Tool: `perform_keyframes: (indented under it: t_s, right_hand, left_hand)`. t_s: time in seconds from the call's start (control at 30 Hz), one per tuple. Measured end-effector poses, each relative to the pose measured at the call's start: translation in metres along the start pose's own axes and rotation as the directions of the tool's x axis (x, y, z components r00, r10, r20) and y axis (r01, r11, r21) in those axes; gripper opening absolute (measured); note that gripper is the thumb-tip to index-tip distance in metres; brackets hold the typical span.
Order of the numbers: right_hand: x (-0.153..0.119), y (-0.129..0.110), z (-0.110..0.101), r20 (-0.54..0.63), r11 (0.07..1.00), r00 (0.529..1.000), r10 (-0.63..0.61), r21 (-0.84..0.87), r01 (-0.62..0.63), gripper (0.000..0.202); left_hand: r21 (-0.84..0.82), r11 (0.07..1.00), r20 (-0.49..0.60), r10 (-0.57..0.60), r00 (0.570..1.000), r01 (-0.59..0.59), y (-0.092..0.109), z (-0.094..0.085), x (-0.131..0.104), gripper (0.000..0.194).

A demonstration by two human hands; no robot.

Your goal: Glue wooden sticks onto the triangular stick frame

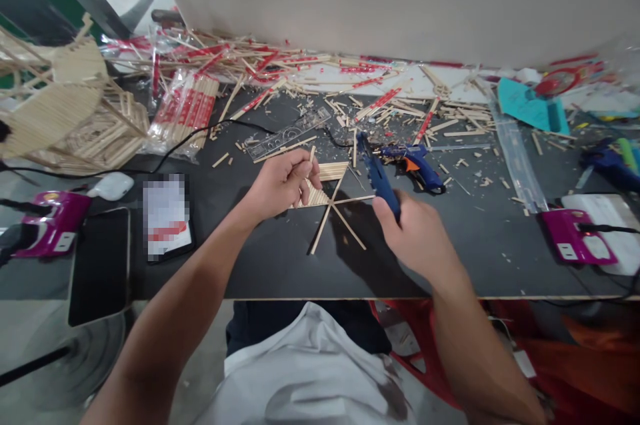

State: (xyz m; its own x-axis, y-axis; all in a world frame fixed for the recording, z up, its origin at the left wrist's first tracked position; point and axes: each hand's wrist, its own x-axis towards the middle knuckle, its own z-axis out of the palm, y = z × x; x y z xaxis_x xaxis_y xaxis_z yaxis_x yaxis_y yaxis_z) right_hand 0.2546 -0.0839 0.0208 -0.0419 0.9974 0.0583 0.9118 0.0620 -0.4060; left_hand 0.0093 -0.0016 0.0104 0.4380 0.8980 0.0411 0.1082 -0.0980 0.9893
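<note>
My left hand (286,184) pinches a short wooden stick (313,154) between thumb and fingers, above the left side of a stick frame. My right hand (417,228) grips a dark blue tool (377,172), its end pointing up and away from me; the exact kind of tool is unclear. Between the hands, the wooden frame (347,226) lies on the dark table, with thin sticks spreading from one centre. Rows of sticks (334,172) fill its upper left part, partly covered by my left fingers.
A blue glue gun (423,168) lies behind my right hand. Scattered sticks (385,105) and a clear ruler stencil (290,135) lie farther back. Phones (100,265) and a purple power strip (53,225) are left, another strip (575,235) right. A wooden model (55,92) stands back left.
</note>
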Motion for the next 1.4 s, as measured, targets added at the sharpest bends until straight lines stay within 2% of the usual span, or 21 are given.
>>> perform_keyframes:
  t_s: [0.13, 0.2, 0.3, 0.4, 0.47, 0.53, 0.67, 0.77, 0.83, 0.9, 1.0, 1.1, 1.23, 1.3, 1.4]
  right_hand:
    - [-0.028, 0.03, -0.005, -0.078, 0.961, 0.994, 0.077, -0.26, -0.095, 0.045]
    - [-0.041, 0.047, -0.005, -0.127, 0.925, 0.99, 0.063, -0.365, -0.106, 0.051]
    - [-0.056, 0.071, -0.006, -0.181, 0.873, 0.983, 0.037, -0.474, -0.12, 0.06]
    - [-0.065, 0.091, -0.006, -0.194, 0.841, 0.981, 0.027, -0.525, -0.127, 0.064]
    - [-0.069, 0.101, -0.006, -0.188, 0.836, 0.982, 0.027, -0.534, -0.125, 0.066]
    - [-0.07, 0.109, -0.005, -0.171, 0.845, 0.985, 0.02, -0.524, -0.108, 0.069]
    - [-0.065, 0.116, -0.003, -0.152, 0.884, 0.988, 0.0, -0.462, -0.07, 0.072]
    - [-0.057, 0.104, -0.005, -0.197, 0.93, 0.98, -0.036, -0.364, -0.04, 0.063]
    - [-0.046, 0.081, -0.01, -0.265, 0.97, 0.96, -0.096, -0.241, 0.03, 0.045]
    - [-0.03, 0.049, -0.014, -0.345, 0.988, 0.926, -0.154, -0.069, 0.139, 0.029]
    - [0.003, -0.004, -0.014, -0.297, 0.931, 0.936, -0.19, 0.247, 0.267, 0.018]
    - [0.039, -0.037, 0.001, -0.223, 0.827, 0.953, -0.204, 0.482, 0.29, 0.02]
    - [0.066, -0.045, 0.024, -0.141, 0.683, 0.979, -0.148, 0.701, 0.204, 0.019]
    - [0.068, -0.041, 0.029, -0.124, 0.629, 0.983, -0.134, 0.756, 0.181, 0.023]
    - [0.065, -0.035, 0.033, -0.132, 0.604, 0.981, -0.139, 0.774, 0.189, 0.026]
  left_hand:
    - [0.125, 0.992, -0.054, 0.041, 0.998, -0.034, -0.002, -0.001, 0.001, 0.02]
    - [0.184, 0.981, -0.08, 0.075, 0.994, -0.059, -0.003, -0.001, 0.002, 0.02]
    - [0.175, 0.982, -0.128, 0.094, 0.987, -0.07, -0.005, 0.001, 0.002, 0.017]
    - [0.187, 0.981, -0.152, 0.082, 0.985, -0.053, -0.009, 0.003, 0.001, 0.016]
    - [0.213, 0.975, -0.147, 0.094, 0.985, -0.061, -0.011, 0.003, 0.001, 0.021]
    - [0.24, 0.968, -0.136, 0.107, 0.985, -0.072, -0.013, 0.003, 0.001, 0.024]
    - [0.298, 0.953, -0.142, 0.103, 0.984, -0.057, -0.016, 0.003, 0.002, 0.018]
    - [0.328, 0.943, -0.153, 0.11, 0.982, -0.055, -0.016, 0.004, 0.001, 0.016]
    - [0.349, 0.934, -0.144, 0.128, 0.981, -0.07, -0.016, 0.006, 0.0, 0.017]
    - [0.364, 0.927, -0.125, 0.149, 0.981, -0.095, -0.015, 0.007, -0.001, 0.017]
    - [0.394, 0.91, -0.109, 0.185, 0.977, -0.128, -0.014, 0.008, -0.002, 0.017]
    - [0.447, 0.885, -0.124, 0.207, 0.971, -0.132, -0.011, 0.009, -0.003, 0.017]
    - [0.518, 0.845, -0.139, 0.235, 0.962, -0.132, -0.008, 0.009, -0.004, 0.017]
    - [0.566, 0.812, -0.139, 0.266, 0.954, -0.143, -0.007, 0.009, -0.004, 0.018]
    - [0.614, 0.77, -0.108, 0.302, 0.947, -0.175, -0.008, 0.01, -0.004, 0.02]
